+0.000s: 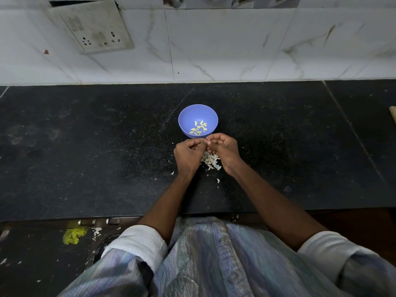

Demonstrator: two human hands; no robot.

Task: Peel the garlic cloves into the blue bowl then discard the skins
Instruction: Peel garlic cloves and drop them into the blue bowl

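Two hands meet mid-counter (85,146), my left hand (188,154) and right hand (224,150) pinching a garlic clove (207,140) beside the blue bowl's (186,116) near rim. I reckon skin could drop among the peeled cloves (198,129); the skins pile (211,160) sits beneath my wrists.

Head view, looking steeply down at countertop (85,146), close range

We see a black speckled stone countertop (85,146) below a white marble-patterned tiled wall (235,43), where a grimy white switch-and-socket plate (91,25) hangs. A crumpled yellow mesh scrap (74,235) lies below the countertop's near edge.
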